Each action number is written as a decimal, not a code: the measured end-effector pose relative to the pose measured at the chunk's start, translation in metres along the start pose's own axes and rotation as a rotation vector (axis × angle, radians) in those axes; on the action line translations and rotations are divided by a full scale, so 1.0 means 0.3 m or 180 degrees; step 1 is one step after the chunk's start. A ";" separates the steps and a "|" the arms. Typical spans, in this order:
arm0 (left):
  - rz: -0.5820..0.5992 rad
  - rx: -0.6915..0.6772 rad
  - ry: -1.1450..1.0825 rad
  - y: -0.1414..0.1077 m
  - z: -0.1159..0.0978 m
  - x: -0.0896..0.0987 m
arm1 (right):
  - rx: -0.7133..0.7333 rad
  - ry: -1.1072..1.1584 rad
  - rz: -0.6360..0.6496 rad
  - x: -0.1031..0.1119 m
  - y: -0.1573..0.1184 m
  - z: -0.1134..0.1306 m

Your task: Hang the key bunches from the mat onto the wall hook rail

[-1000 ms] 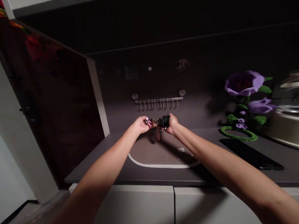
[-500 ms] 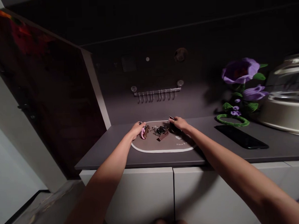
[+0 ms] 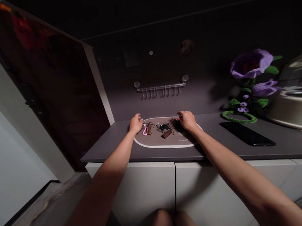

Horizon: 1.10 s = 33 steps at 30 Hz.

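Surface [image 3: 106,145]: carries rounded mat [image 3: 153,142], set back from front edge. L hand [image 3: 135,123] over mat's L edge, fingers spread, nothing seen gripped. R hand [image 3: 188,120] nr far R edge, fingers slightly parted; can't tell if pinching. Keychain bunch [image 3: 164,127] approx. mid-mat; brown tag [image 3: 167,134] toward nr edge; pink loop [image 3: 145,131] by L edge. Judgment: fingertips high, clear of bunch, min. snag risk.

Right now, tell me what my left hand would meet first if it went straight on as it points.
Probably the back wall, below the left end of the hook rail; your left hand points roughly that way. Depth is unclear, so it could brush the countertop first.
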<state>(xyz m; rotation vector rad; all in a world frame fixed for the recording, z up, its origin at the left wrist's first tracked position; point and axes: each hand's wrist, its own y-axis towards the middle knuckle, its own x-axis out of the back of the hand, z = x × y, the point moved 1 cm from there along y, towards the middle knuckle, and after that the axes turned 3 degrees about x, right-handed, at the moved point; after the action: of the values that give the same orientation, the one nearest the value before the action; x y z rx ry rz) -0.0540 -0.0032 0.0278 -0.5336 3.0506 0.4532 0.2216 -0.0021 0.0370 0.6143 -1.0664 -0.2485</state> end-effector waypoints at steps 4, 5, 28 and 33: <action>0.0229 -0.0008 -0.0109 -0.040 -0.048 -0.029 | 0.0325 0.1307 0.0162 0.013 -0.043 0.086; 0.0434 0.0107 -0.0245 -0.058 -0.063 -0.038 | 0.0303 0.1737 0.0342 0.017 -0.059 0.112; 0.2374 0.1715 -0.1690 -0.207 -0.031 -0.010 | -0.1304 0.4756 0.2139 0.043 -0.154 0.157; 0.2399 0.1661 -0.1661 -0.204 -0.027 -0.015 | -0.1095 0.4838 0.2303 0.034 -0.150 0.155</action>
<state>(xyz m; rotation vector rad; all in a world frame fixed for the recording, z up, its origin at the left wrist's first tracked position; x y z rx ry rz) -0.0291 -0.0592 0.0186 0.6594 2.5701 -0.2000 0.1901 -0.0594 0.0341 -0.0330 0.2901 0.6094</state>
